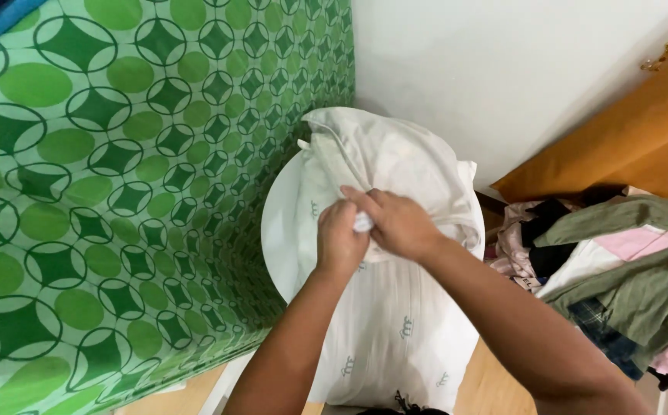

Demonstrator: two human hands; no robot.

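1. A white garment [395, 253] is seen spread over a round white worktop [280, 223], its lower part hanging down past the front edge towards the bottom of the view.
2. Small grey-green printed marks are scattered across the cloth; they are too small to be made out.
3. The left hand [340, 240] is closed, its fingers gripping a bunched fold of the garment near the middle of the worktop.
4. The right hand [399, 223] is laid just beside it, touching it, with the fingers curled shut around the same small white bunch of cloth.
5. A collar or seam is visible at the far end of the garment, close to the wall [503, 69].
6. To the left, a bed is covered by a green sheet [119, 192] patterned with circles and diamond shapes, its edge pressed against the worktop.
7. To the right, a pile of clothes [618, 269] is heaped: olive green, pink, black and blue checked pieces are mixed together.
8. Behind the pile, an orange-brown cloth [626, 138] is draped against the plain white wall.
9. A wooden floor [488, 384] is glimpsed beneath the hanging cloth.
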